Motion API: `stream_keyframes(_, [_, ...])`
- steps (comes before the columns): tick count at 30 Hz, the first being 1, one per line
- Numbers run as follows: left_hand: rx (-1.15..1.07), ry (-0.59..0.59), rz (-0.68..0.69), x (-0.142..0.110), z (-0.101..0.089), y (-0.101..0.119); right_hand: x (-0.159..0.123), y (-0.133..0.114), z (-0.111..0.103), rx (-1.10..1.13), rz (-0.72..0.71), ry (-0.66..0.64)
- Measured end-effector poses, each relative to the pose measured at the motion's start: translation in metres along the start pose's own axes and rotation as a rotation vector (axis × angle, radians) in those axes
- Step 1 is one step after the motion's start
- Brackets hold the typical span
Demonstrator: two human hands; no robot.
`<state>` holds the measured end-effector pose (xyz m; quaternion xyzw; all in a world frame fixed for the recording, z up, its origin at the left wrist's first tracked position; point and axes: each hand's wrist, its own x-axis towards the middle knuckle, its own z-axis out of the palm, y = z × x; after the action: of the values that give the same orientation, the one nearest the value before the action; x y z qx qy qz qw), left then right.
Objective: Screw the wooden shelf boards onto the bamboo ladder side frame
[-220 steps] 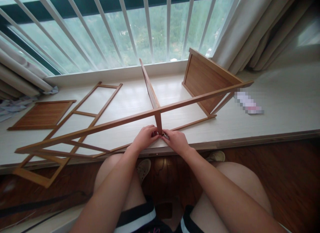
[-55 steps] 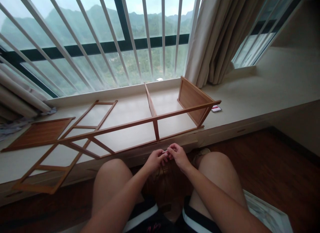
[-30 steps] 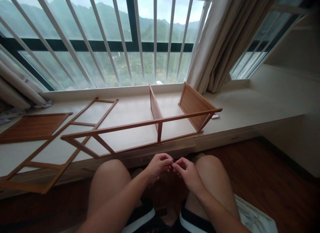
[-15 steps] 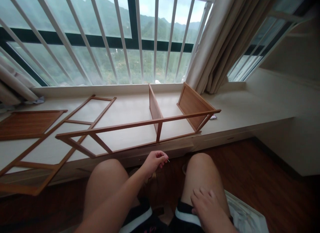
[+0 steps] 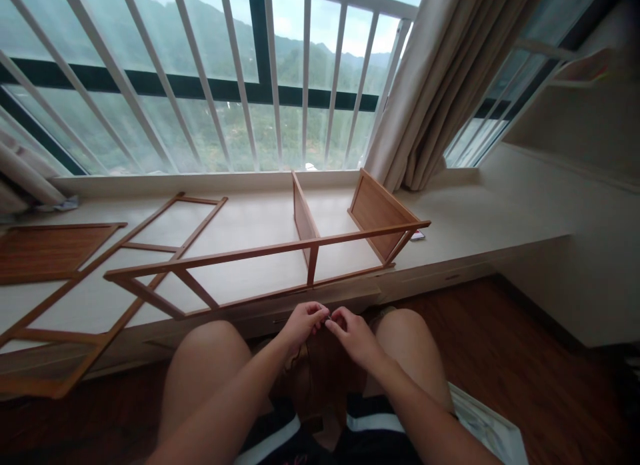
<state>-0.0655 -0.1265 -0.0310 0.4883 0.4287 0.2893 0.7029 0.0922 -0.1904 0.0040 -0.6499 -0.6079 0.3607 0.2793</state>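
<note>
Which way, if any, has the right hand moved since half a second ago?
Yes: the right hand has come off the thigh, leftward and closer to the ledge.

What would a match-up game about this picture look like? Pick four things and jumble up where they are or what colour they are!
Things:
1. left hand
2. ladder-shaped frame
3. window bars
4. right-side curtain

Where or what:
A. beige, hanging in folds
B. partly sticking out past the front edge of the ledge
C. white
D. fingertips close to those of the right hand

Right pairs: 1-D, 2-B, 3-C, 4-A
</note>
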Motion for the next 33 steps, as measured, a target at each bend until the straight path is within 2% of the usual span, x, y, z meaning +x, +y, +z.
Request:
stream_keyframes(5, [0.002, 0.0, 0.002, 0.01, -0.004, -0.006, 0.018, 0.019, 0.021, 0.373, 0.051, 0.036])
stream_keyframes(9, [-0.023, -0.018, -0.009, 0.019, -0.005, -0.01, 0.025, 0.027, 0.027, 0.503, 0.149, -0.004])
stream_keyframes(11, [-0.049, 0.002, -0.028, 0.023, -0.005, -0.011, 0.028, 0.025, 0.027, 0.428, 0.123, 0.049])
stream_keyframes(15, [-0.12, 0.062, -0.048, 0.028, -0.005, -0.011, 0.037, 0.018, 0.027, 0.176, -0.015, 0.179])
stream_keyframes(18, [-0.177, 0.126, -0.069, 0.03, -0.005, -0.012, 0.043, 0.015, 0.028, 0.065, -0.066, 0.219])
stream_keyframes(23, [-0.252, 0.185, -0.097, 0.033, -0.005, -0.017, 0.05, 0.016, 0.033, -0.022, -0.053, 0.207])
stream_keyframes(33, [-0.294, 0.208, -0.133, 0.031, -0.007, -0.019, 0.053, 0.017, 0.04, -0.071, -0.042, 0.188])
